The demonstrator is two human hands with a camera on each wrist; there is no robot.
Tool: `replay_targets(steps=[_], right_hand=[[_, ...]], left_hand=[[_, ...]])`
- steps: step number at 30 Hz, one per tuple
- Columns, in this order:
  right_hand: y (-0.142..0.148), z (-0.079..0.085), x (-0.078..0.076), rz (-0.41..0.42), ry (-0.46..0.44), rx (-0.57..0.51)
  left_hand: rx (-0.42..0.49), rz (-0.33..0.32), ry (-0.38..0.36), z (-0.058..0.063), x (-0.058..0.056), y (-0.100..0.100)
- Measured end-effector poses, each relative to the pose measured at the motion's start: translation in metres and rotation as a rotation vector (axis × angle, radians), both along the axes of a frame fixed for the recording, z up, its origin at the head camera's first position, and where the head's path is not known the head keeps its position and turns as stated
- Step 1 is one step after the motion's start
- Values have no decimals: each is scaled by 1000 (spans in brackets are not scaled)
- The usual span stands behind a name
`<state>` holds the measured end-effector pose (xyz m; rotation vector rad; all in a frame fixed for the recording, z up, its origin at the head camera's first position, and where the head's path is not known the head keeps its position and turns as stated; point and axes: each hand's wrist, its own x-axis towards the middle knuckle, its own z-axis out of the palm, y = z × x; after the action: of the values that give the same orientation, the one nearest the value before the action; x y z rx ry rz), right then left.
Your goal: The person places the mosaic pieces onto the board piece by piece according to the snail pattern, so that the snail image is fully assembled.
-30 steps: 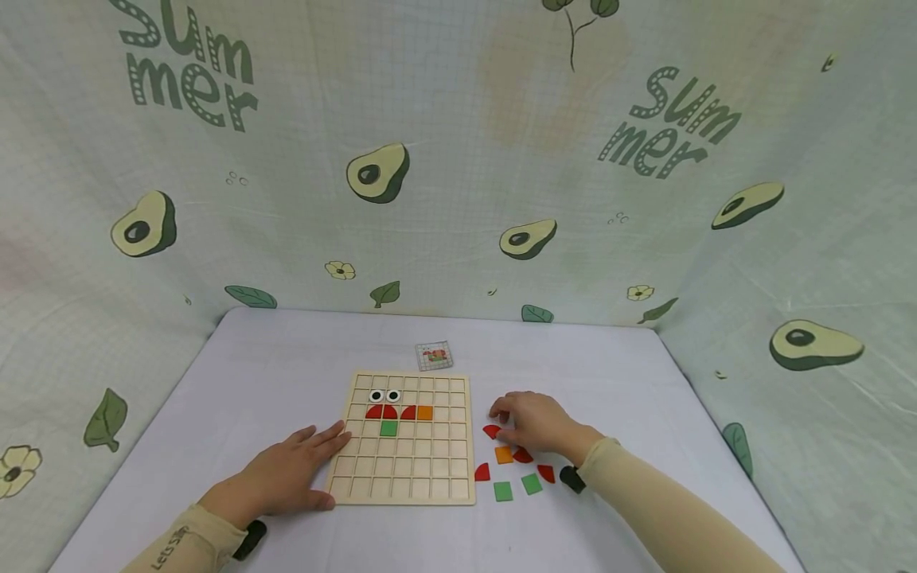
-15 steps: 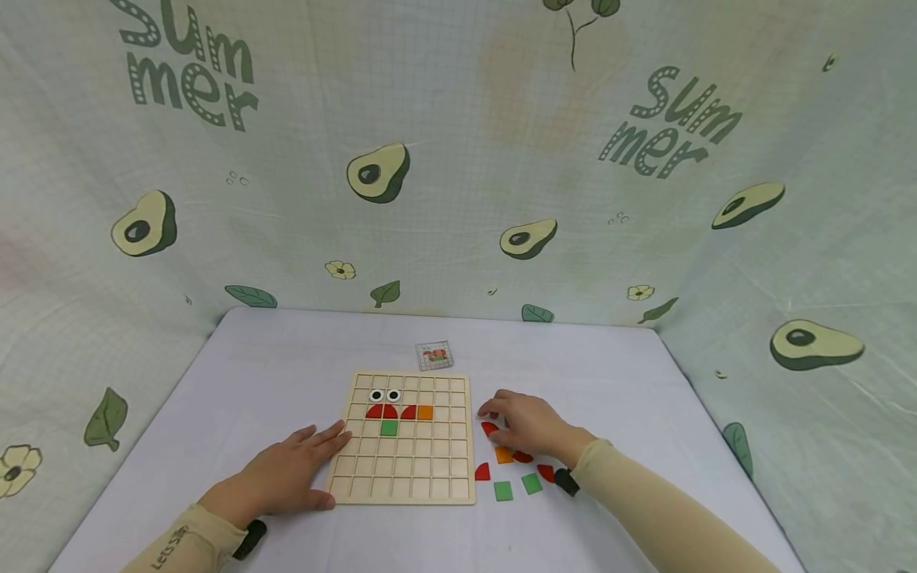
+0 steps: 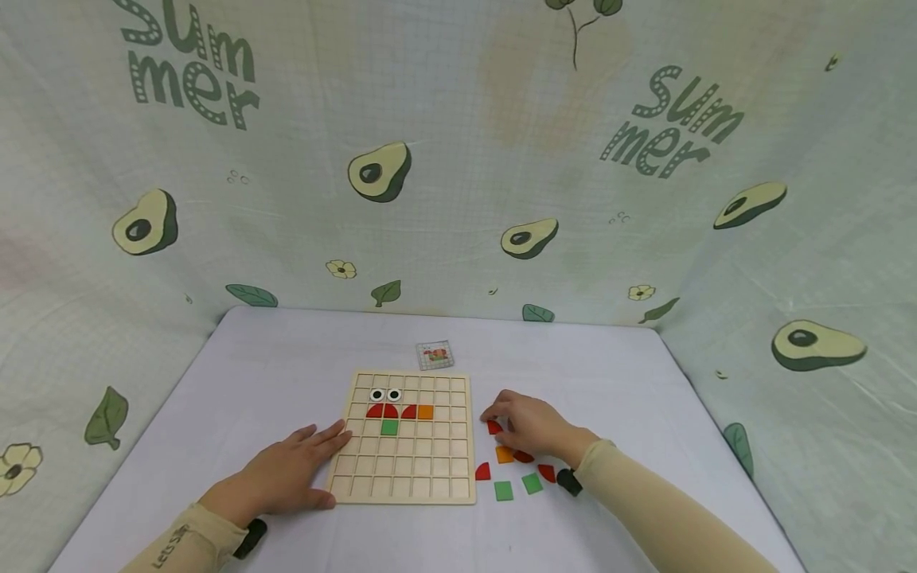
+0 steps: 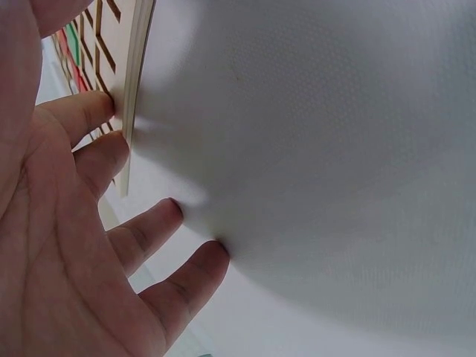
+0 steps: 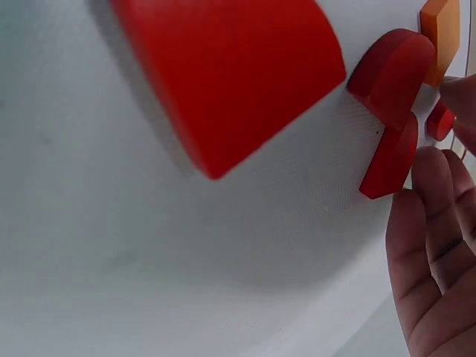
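My left hand (image 3: 290, 469) lies with spread fingers at the left edge of a wooden grid board (image 3: 401, 467); in the left wrist view, two fingertips (image 4: 95, 108) touch its edge. Over a red quarter-circle tile (image 3: 494, 427), right of the board, my right hand (image 3: 537, 426) is bent, with thumb and fingers around the tile. In the right wrist view another red tile (image 5: 390, 160) lies against the fingertips, and a small red tile (image 5: 440, 121) shows between thumb and fingers. On the board sit two eye tiles (image 3: 385, 395), several red tiles (image 3: 376, 411), an orange square (image 3: 426, 412) and a green square (image 3: 389, 427).
Loose beside the board are an orange square (image 3: 505, 454), two green squares (image 3: 505, 491) and more red quarter-circles (image 3: 483, 471), one (image 5: 230, 74) close to the right wrist camera. Behind the board lies a small picture card (image 3: 435, 355). A printed cloth stands around the table.
My right hand first shifts left toward the board, then slightly back right. The red tile at its fingers moves a little with it. My left hand stays where it was.
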<state>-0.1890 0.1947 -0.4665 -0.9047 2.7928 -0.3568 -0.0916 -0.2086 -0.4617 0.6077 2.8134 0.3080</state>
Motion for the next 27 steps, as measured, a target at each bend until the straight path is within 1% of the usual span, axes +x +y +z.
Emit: replay_targets(steps=[3, 11, 22, 27], right_hand=[[1, 2, 0, 6, -27, -16], [3, 1, -4, -4, -60, -8], [3, 0, -1, -15, -22, -13], [5, -2, 0, -3, 6, -22]], left_hand=[[1, -4, 5, 0, 0, 0], [2, -4, 4, -1, 0, 0], [2, -10, 14, 0, 0, 1], [8, -5, 10, 0, 0, 1]])
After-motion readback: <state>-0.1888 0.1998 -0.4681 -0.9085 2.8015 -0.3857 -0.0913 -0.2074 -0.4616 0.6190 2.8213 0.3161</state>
